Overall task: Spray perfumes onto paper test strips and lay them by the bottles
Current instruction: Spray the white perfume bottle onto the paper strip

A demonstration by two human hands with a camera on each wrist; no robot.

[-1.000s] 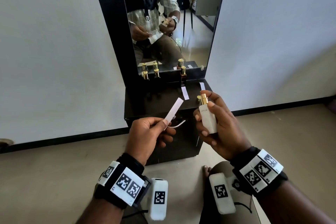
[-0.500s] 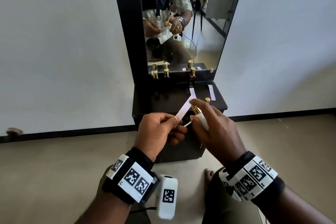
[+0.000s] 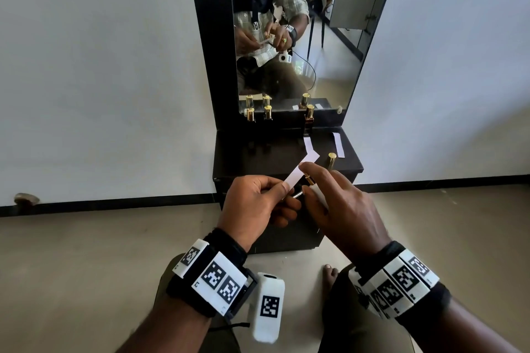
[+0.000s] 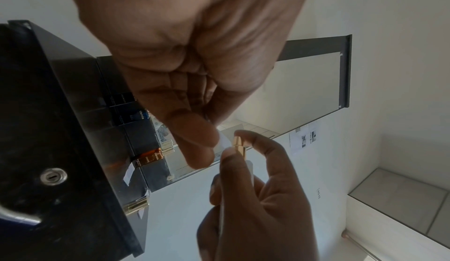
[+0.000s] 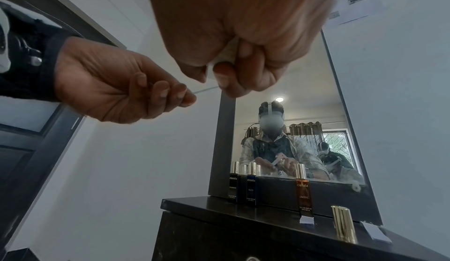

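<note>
My left hand (image 3: pixel 258 203) pinches a white paper test strip (image 3: pixel 301 170) that slants up to the right. My right hand (image 3: pixel 341 206) grips a white perfume bottle (image 3: pixel 319 195) with a gold sprayer (image 3: pixel 309 180), forefinger on top, the nozzle close to the strip. In the left wrist view the gold sprayer (image 4: pixel 238 146) sits right beside the strip (image 4: pixel 225 142). The right wrist view shows the strip (image 5: pixel 207 90) edge-on between both hands. A gold cap (image 3: pixel 331 160) stands on the black cabinet top (image 3: pixel 258 155).
Two dark bottles (image 3: pixel 250 115) and an amber bottle (image 3: pixel 309 117) stand along the mirror (image 3: pixel 292 37). Two strips (image 3: pixel 309 144) lie on the cabinet top, one by the amber bottle, one further right (image 3: pixel 338 145). White walls flank the cabinet; beige floor below.
The right hand tilted the bottle and brought its sprayer up to the strip; both hands came closer together and slightly up toward the cabinet edge.
</note>
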